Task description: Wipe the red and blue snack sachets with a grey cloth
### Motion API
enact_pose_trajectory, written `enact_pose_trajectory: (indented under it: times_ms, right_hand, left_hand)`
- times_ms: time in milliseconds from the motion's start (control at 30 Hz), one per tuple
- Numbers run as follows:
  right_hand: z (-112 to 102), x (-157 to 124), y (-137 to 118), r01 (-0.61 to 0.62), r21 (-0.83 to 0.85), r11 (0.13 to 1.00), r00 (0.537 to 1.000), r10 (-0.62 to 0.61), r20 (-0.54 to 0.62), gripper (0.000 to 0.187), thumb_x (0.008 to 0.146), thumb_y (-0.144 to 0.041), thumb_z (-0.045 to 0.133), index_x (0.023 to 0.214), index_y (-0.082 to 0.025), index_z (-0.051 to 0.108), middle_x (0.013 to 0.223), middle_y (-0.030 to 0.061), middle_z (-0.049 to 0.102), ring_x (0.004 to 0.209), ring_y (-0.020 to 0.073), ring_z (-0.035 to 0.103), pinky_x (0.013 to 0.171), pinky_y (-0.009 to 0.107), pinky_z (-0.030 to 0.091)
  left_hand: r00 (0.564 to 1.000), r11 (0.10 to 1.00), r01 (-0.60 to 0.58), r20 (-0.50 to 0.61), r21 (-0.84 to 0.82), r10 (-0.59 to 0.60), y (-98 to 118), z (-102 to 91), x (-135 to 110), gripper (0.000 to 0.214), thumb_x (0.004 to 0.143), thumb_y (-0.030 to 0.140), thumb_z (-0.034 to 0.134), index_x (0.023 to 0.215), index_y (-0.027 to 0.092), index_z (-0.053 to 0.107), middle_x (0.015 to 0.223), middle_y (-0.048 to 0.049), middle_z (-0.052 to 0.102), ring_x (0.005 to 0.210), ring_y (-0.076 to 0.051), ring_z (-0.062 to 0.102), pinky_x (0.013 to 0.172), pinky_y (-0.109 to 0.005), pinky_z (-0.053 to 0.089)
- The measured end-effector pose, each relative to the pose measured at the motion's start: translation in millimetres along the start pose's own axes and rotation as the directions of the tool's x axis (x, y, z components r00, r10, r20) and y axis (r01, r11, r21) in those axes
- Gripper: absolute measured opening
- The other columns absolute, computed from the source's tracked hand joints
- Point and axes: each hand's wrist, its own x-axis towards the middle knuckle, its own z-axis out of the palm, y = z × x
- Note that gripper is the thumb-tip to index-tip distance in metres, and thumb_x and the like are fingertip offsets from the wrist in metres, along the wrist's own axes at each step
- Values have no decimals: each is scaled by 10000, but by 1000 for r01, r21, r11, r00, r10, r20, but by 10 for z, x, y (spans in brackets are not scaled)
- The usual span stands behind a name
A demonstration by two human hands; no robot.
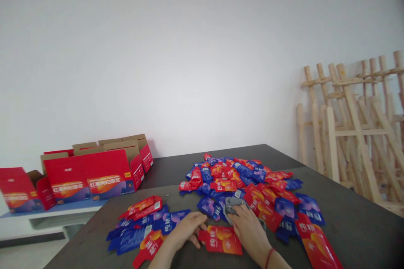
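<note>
A red pouch [222,240] lies flat on the dark table [353,214] right in front of me. My left hand [186,229] rests on the table with its fingers curled against the pouch's left edge. My right hand [248,227] lies on the pouch's right side and presses a grey cloth [232,205] under its fingers. Behind them spreads a big heap of red and blue pouches [243,180]. To the left lies a smaller row of pouches [142,225].
Open red cartons [94,174] stand on a lower white shelf [47,212] at the left. Wooden frames [353,130] lean against the wall at the right. Another red pouch [318,246] lies by the table's near right side.
</note>
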Motion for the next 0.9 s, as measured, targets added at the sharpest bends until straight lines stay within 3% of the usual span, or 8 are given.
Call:
enact_pose_trajectory:
  times_ms: [133,200,367,600,767,900]
  right_hand:
    - [-108,81,-257,33,-7,999,999,-33,21,276,834,-178,482,1020,-289,654,1086,25,622,1053,223,495,874,357,359]
    - [-106,82,-416,64,-9,998,997,-64,35,269,838,-214,499,1052,-303,636,1075,25,624,1031,229,500,852,363,362]
    - [103,-4,-617,94,-56,994,994,-91,52,330,834,-207,508,1141,-295,593,1141,37,609,1044,243,493,852,389,365]
    - [323,-40,-263,65,-201,978,997,-54,60,411,837,-121,454,1201,-276,564,1217,49,578,1055,258,485,829,406,378]
    - [270,-57,98,-13,-281,960,999,23,34,395,823,-91,442,1158,-228,599,1163,78,598,1054,260,487,840,398,372]
    - [147,6,196,-76,-235,969,996,86,31,353,817,-96,439,1073,-224,646,1124,72,613,1060,251,491,872,378,359]
  left_hand:
    - [996,968,-86,27,238,82,-58,84,17,258,573,275,662,785,159,574,589,56,525,382,-37,387,348,-157,297]
    - [994,970,-110,35,216,105,-110,153,92,191,607,284,631,722,164,537,532,65,502,366,-36,366,350,-159,279]
    - [972,979,-185,-132,89,196,-244,348,266,106,754,314,453,772,212,429,448,100,428,322,-60,345,345,-172,214]
    - [948,953,-271,-132,137,289,-335,402,307,72,779,181,405,760,229,354,435,121,395,295,-61,301,356,-188,188]
    - [962,972,-217,-150,93,229,-343,353,315,65,796,206,384,756,232,339,411,135,383,276,-56,285,341,-176,148]
    - [981,985,-175,-87,15,175,-300,257,256,187,705,281,545,775,218,384,445,125,456,307,-45,328,343,-162,203]
